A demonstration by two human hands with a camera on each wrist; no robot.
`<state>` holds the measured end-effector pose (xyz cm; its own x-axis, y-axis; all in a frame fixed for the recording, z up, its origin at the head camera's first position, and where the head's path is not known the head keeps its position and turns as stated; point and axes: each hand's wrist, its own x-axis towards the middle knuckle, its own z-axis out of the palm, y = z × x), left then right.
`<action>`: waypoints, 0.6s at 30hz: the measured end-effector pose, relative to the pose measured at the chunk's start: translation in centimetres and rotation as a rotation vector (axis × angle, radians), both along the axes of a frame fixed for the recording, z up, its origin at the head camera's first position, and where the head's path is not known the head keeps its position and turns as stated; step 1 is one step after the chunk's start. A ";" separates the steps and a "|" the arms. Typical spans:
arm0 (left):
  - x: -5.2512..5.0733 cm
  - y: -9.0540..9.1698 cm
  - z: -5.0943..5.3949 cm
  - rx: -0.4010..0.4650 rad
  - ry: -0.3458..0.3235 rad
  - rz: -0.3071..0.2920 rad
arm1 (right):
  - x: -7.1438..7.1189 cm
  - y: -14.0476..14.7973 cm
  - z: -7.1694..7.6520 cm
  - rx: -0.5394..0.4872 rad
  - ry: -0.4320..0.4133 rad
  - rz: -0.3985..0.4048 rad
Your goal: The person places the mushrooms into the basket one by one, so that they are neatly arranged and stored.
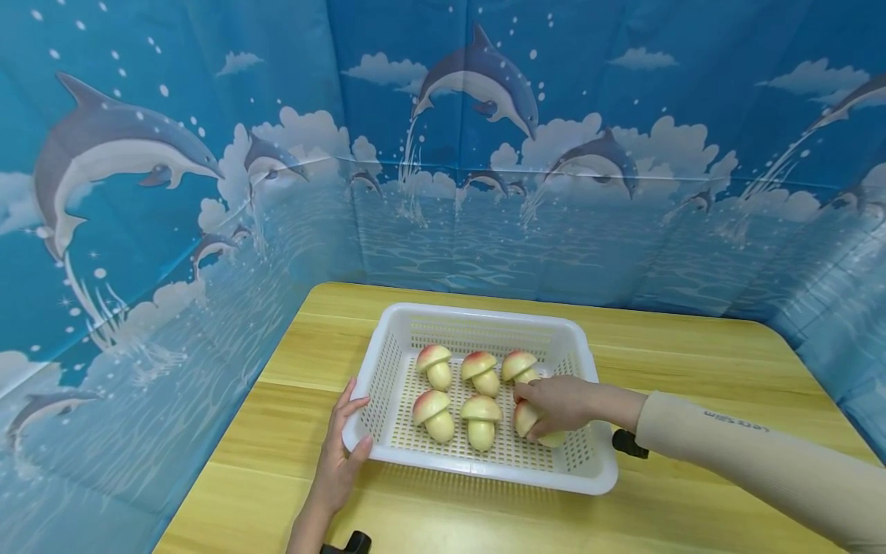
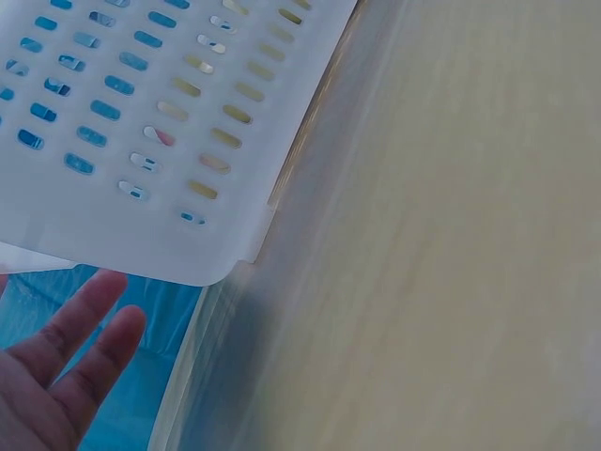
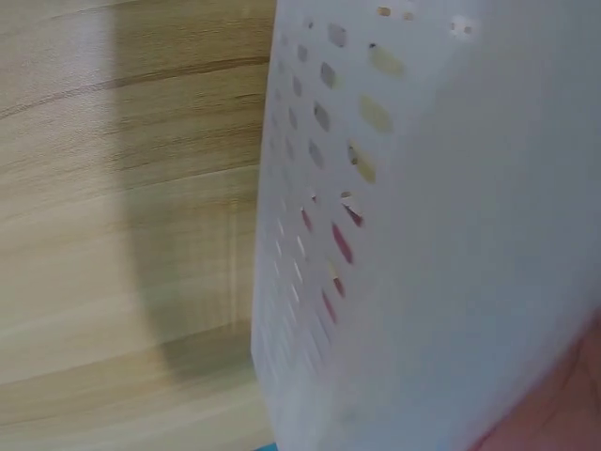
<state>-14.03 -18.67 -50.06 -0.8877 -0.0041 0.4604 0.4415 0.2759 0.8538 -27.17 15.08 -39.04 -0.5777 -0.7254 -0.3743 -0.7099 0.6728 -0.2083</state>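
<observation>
A white perforated plastic basket [image 1: 484, 471] holds several mushroom models [image 1: 481, 423], cream with red-tinged caps, laid in two rows. My right hand [image 1: 562, 400] reaches over the basket's right side and grips the mushroom at the front right [image 1: 526, 419], which its fingers partly cover. At the basket's left front corner, my left hand [image 1: 337, 454] touches the rim with its thumb and a finger. In the left wrist view, two fingers [image 2: 89, 324] extend straight beside the slotted wall. The right wrist view shows the basket's outer wall [image 3: 451, 235] with only a bit of the hand.
The basket stands on a yellow wood-grain table [image 1: 692, 385]. Behind and to the sides hangs a blue curtain with dolphins [image 1: 443, 215]. A black wrist device [image 1: 628, 444] sits under the right wrist, another [image 1: 353, 542] by the left forearm.
</observation>
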 end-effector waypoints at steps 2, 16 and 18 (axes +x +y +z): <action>0.0 0.0 0.0 0.003 0.002 -0.002 | 0.0 0.1 -0.1 -0.010 -0.004 0.005; -0.1 0.0 -0.2 0.016 -0.005 0.009 | 0.0 0.3 -0.7 -0.063 -0.050 0.009; 0.0 0.0 -0.1 0.014 -0.004 0.008 | 0.0 0.3 -0.8 -0.063 -0.052 -0.001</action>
<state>-14.08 -18.65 -50.14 -0.8893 -0.0176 0.4570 0.4362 0.2679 0.8591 -27.19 15.35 -39.88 -0.5595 -0.7478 -0.3574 -0.6961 0.6580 -0.2872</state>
